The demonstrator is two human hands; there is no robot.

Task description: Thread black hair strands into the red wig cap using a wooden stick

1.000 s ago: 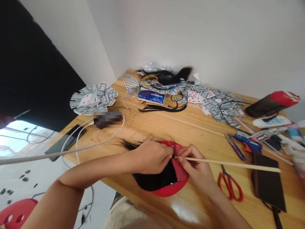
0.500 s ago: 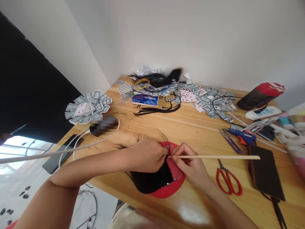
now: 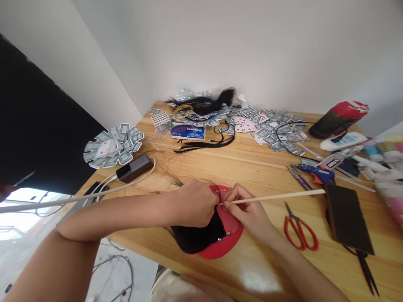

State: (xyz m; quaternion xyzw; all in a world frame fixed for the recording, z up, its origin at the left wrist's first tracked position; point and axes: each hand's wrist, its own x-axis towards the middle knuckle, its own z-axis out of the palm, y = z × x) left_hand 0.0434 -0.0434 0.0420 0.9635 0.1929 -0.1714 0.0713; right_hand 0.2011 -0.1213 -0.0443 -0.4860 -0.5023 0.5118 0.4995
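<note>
Red studded cap [image 3: 233, 228], partly hidden by hands [image 3: 193, 204] [image 3: 247, 212]

Wooden table [image 3: 252, 161], viewed from above. Far side: 2 heaps of cut playing cards [image 3: 111, 144], a blue box [image 3: 188, 132] and a red-capped bottle [image 3: 336, 119]. Left: power bank [image 3: 134, 167] on a white cable [image 3: 146, 173]. Right: glue gun [image 3: 315, 174], red-handled scissors [image 3: 299, 233] and a dark flat case [image 3: 348, 218].

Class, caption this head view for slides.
Left hand grips a studded red piece with black hair; right hand holds a thin wooden stick.
</note>
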